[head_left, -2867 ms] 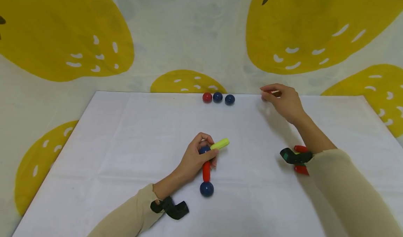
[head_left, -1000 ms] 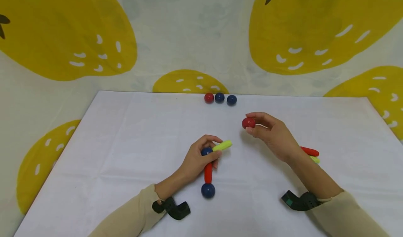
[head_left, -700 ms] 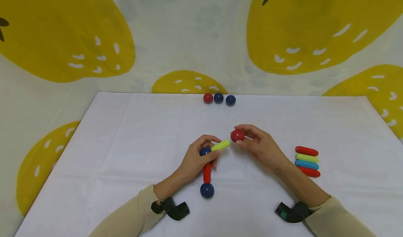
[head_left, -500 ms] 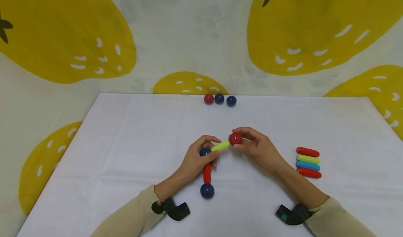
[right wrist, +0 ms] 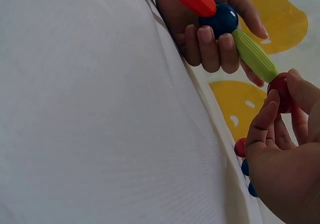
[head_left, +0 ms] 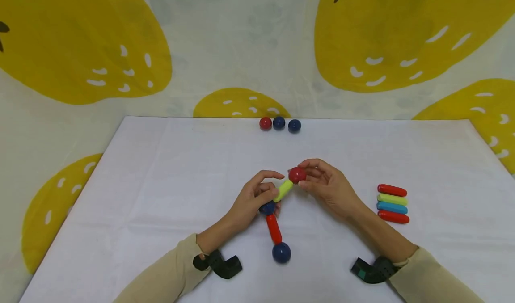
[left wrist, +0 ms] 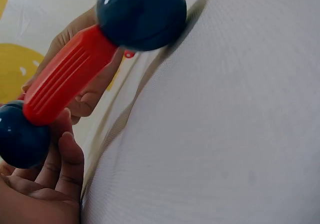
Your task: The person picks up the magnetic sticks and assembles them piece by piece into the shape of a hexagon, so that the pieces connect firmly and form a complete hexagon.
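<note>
My left hand (head_left: pixel 251 200) grips a blue ball (right wrist: pixel 223 20) that joins a red stick (head_left: pixel 274 229) and a yellow-green stick (head_left: pixel 284 190). At the red stick's near end sits another blue ball (head_left: pixel 281 253). My right hand (head_left: pixel 331 189) pinches a red ball (head_left: pixel 297 175) between thumb and fingers, and that ball sits against the free end of the yellow-green stick. In the left wrist view, the red stick and both blue balls fill the upper left, with the left fingers (left wrist: pixel 70 159) under the held ball.
Along the far table edge stand a loose red ball (head_left: pixel 265 124) and two blue balls (head_left: pixel 279 123). To the right lie a red stick (head_left: pixel 392 190), a yellow-green stick, a blue stick (head_left: pixel 392 207) and another red stick, side by side on the white cloth (head_left: pixel 181 169).
My right hand has brought a red ball from the far edge to the yellow-green stick's end. The joined pieces have turned in my left hand, the lower blue ball swinging right.
</note>
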The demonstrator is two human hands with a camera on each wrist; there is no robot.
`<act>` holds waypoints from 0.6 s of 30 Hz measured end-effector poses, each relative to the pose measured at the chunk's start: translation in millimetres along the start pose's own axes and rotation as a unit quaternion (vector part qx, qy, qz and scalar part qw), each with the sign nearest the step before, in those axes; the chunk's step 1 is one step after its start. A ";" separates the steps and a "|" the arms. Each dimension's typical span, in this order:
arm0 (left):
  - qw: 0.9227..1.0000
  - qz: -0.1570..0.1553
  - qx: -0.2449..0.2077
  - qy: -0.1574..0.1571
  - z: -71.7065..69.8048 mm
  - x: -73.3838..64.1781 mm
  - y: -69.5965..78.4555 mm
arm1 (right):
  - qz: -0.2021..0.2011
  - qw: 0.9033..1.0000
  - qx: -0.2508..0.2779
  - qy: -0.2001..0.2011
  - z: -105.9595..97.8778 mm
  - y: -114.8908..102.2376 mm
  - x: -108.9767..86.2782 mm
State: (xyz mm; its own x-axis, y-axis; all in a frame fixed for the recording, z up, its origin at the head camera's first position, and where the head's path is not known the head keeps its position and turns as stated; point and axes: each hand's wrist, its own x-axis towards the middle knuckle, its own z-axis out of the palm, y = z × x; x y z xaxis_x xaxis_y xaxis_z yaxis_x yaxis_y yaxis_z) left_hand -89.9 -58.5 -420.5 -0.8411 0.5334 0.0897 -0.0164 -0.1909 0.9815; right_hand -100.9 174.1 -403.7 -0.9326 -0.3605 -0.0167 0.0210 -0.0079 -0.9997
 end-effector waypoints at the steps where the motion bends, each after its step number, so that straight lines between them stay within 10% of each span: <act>1: 1.000 -0.001 0.002 -0.005 0.1 0.3 0.1 | -0.001 1.000 -0.018 0.001 0.0 0.2 -0.1; 11: 0.995 -0.049 0.088 0.019 2.0 -0.2 2.8 | 0.021 0.997 -0.070 -0.034 6.7 0.0 -2.8; 18: 0.998 -0.027 0.058 0.003 9.9 -2.1 23.0 | 0.003 0.998 -0.051 -0.030 8.4 -1.1 -3.7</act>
State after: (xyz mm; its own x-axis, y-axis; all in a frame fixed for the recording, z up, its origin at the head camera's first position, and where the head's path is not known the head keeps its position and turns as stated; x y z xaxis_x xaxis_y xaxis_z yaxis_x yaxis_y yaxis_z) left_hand -83.2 -55.9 -396.4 -0.8437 0.5357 0.0346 0.0000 -0.0643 0.9979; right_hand -94.5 167.6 -402.5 -0.9090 -0.4161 -0.0250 -0.0132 0.0887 -0.9960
